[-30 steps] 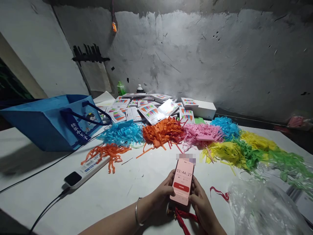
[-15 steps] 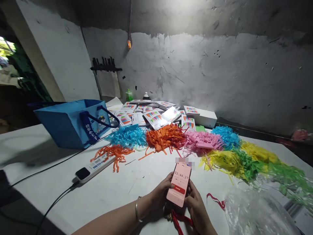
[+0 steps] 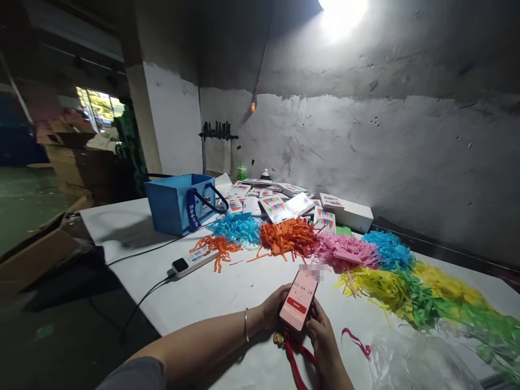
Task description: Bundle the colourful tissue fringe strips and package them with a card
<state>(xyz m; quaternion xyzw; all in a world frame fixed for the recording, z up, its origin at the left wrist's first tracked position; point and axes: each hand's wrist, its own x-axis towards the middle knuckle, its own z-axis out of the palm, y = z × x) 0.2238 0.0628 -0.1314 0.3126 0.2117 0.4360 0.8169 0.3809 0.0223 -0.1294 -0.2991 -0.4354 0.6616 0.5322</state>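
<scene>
A phone [image 3: 298, 303] is held upright between both hands above the white table, its lit screen showing a running timer and a red button. My left hand [image 3: 277, 307] grips the phone's left edge; a silver bangle circles that wrist. On the opposite edge, my right hand [image 3: 322, 331] is closed around the lower right side. A red strap [image 3: 293, 362] with a small gold charm hangs below the phone. Beyond the phone lie bunches of paper fringe: orange [image 3: 287, 236], pink [image 3: 345, 250], yellow [image 3: 377, 290] and blue [image 3: 235, 227].
A blue bag [image 3: 170, 203] stands at the table's left, near a power strip [image 3: 197, 261] with black cables. Several printed packs [image 3: 276, 207] are piled against the back beside a white box [image 3: 357, 215]. Clear plastic [image 3: 418, 357] and a red ribbon [image 3: 356, 342] lie at the right.
The view has swung left and up, so more of the room shows at left. The timer went from 03:44:27 to 03:44:28. My left thumb has moved off the front of the screen.
</scene>
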